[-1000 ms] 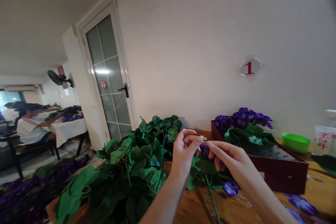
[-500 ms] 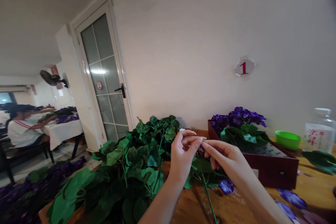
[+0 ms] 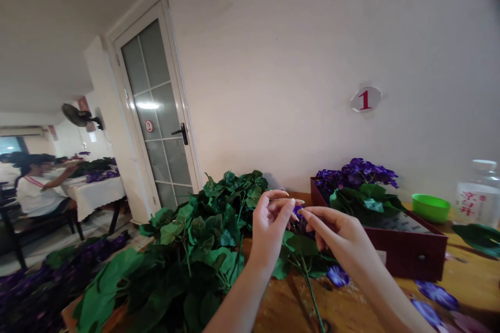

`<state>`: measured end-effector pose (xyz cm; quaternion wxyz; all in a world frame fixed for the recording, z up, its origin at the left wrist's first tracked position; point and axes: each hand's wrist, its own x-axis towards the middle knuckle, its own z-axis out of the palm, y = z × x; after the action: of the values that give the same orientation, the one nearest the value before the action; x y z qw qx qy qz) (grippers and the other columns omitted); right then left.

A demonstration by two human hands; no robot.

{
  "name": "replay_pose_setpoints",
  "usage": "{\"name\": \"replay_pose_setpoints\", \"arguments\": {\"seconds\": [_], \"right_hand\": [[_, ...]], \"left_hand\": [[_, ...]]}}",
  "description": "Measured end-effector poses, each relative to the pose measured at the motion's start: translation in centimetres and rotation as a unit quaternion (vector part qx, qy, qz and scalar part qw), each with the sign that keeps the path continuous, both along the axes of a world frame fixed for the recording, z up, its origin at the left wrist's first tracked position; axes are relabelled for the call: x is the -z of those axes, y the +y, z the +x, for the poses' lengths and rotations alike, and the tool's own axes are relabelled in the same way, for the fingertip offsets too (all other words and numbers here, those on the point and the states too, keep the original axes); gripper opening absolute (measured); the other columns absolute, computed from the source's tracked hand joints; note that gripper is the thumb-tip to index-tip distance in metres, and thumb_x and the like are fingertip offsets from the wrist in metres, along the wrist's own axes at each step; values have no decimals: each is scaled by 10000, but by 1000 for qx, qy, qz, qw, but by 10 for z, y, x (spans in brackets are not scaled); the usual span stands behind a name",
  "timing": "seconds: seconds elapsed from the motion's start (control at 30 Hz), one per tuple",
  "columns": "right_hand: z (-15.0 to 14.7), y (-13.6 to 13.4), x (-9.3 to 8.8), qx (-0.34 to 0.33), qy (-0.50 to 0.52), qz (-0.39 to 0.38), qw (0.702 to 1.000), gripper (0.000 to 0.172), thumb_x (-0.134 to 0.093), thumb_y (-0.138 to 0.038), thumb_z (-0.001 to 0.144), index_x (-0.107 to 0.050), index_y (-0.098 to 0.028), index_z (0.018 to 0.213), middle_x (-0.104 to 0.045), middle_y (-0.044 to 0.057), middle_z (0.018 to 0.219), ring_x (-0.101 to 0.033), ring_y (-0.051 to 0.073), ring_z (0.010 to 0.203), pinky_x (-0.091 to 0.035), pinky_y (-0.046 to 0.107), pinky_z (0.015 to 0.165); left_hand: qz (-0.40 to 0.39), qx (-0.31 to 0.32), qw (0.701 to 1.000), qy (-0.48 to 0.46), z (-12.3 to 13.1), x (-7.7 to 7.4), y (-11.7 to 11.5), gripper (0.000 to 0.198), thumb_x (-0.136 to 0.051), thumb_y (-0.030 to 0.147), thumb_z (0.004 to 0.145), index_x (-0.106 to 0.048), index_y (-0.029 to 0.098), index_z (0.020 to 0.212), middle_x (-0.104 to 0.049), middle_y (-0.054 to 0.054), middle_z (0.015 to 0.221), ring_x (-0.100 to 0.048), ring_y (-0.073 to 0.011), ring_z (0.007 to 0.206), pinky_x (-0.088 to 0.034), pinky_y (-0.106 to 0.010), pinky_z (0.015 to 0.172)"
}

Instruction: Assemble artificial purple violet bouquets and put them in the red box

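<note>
My left hand (image 3: 269,223) is raised over the table with its thumb against its curled fingers. Anything in that pinch is too small to make out. Close beside it, my right hand (image 3: 338,229) holds thumb and forefinger pinched together, and its grip is likewise unclear. Purple petals (image 3: 299,212) show in the gap between the fingertips, partly hidden by them. Below the hands lies an artificial green stem (image 3: 311,291) with broad leaves (image 3: 299,247). A loose purple petal piece (image 3: 338,276) rests on the wood beside it.
Artificial green leaves (image 3: 187,250) are heaped at left. A dark red box (image 3: 406,250) with purple flowers (image 3: 359,173) stands at right, near a green bowl (image 3: 430,208) and a clear bottle (image 3: 478,192). More purple petals (image 3: 436,294) lie nearby. A person (image 3: 39,190) sits far left.
My fingertips have moved a little apart, the left hand shifting slightly left, and more purple shows between them. The seated person's arm has risen.
</note>
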<state>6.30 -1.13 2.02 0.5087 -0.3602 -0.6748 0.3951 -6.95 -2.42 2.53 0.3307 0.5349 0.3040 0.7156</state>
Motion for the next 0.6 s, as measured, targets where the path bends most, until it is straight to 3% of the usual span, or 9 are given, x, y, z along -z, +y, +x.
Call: {"name": "replay_pose_setpoints", "arguments": {"seconds": [0.37,0.6], "right_hand": [[-3,-1,-6,-1,25,-10,1000,421,-557,-509,744,-617,-117,885,-528,5,618,-392,52,391,-268,201,393],[-2,-1,-3,23,30,-24,999,453,-537,-513,718,-596,-102,900,-413,-48,436,-348,72,376,-242,202,394]], "left_hand": [[23,-14,999,21,0,3,-1,194,-603,293,827,-510,164,940,-686,-42,810,-537,-64,585,-440,-177,553],[32,-29,996,77,-1,5,1,181,-563,298,857,-501,182,981,-680,-54,892,-561,-89,655,-439,-204,580]]}}
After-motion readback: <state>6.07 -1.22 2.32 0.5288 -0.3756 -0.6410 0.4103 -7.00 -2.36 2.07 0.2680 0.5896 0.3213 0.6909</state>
